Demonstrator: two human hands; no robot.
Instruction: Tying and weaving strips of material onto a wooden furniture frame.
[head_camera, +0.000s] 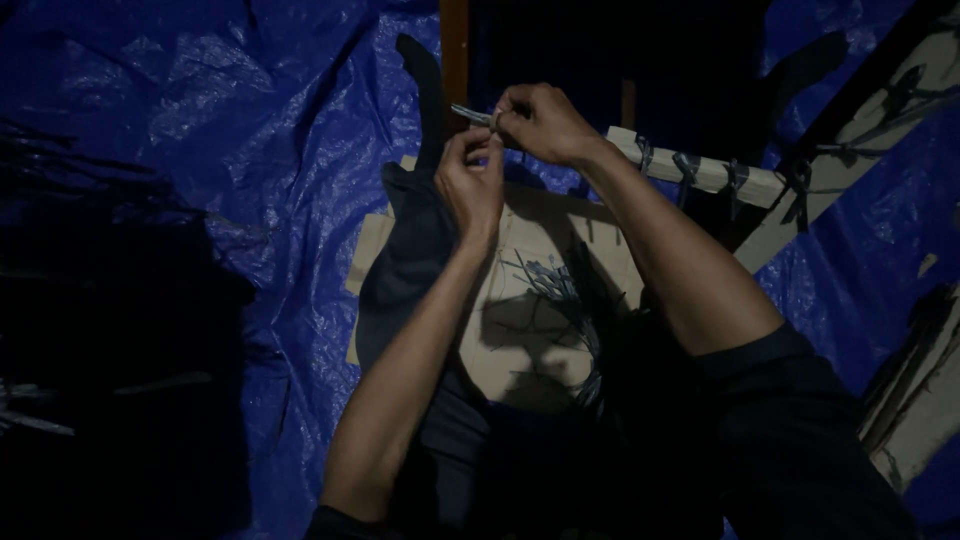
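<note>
Two bare hands meet above a sheet of brown cardboard (540, 330) that lies on a crumpled blue tarpaulin (250, 150). Far to the left of the cardboard the tarpaulin falls into deep shadow, and a few pale thin sticks (30, 420) show there, too dim to tell apart. A dark cloth (415, 260) drapes over the cardboard's left edge and runs up past its top. Just right of that cloth, above the cardboard's upper edge, the left hand (470, 180) is raised with its fingers curled together, thumb and fingertips pinching the near end of a thin grey strip (472, 114), which looks like a cable tie. The strip sticks out to the left from between the two hands, well above the cardboard. The right hand (540, 125) touches the left from above and to the right, its fingers pressed together and closed on the same strip. On the cardboard's middle, below the hands, lies a loose bundle of thin grey ties (560, 290). Right of the cardboard's top corner a pale wooden slat (700, 170) runs off at a slant, with several dark ties looped round it
</note>
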